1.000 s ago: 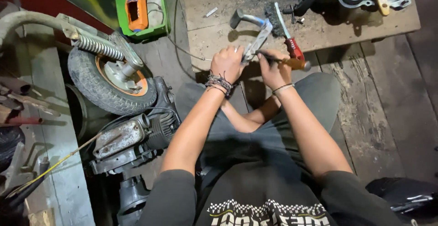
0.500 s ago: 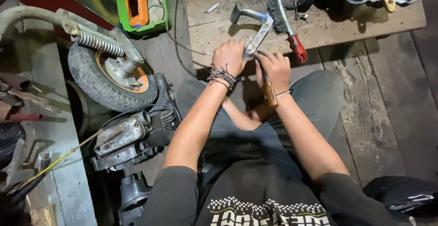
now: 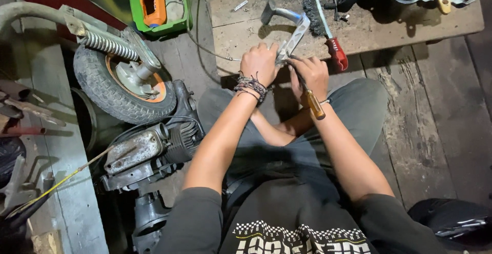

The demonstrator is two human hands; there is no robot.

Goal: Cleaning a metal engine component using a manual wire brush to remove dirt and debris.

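Lever (image 3: 291,41) — long axis slanting up-right from left hand (image 3: 260,63), which grips it; right hand (image 3: 310,74) beside, clasping screwdriver (image 3: 309,96) — tip at lever

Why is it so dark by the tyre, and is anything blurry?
In the head view, light falls mostly on the wooden board, where the metal bracket throws a soft shadow; the tyre and engine sit dimmer, with corners nearly black. The left hand, right hand and wooden-handled tool look fairly sharp; edges bend slightly, like a wide lens.
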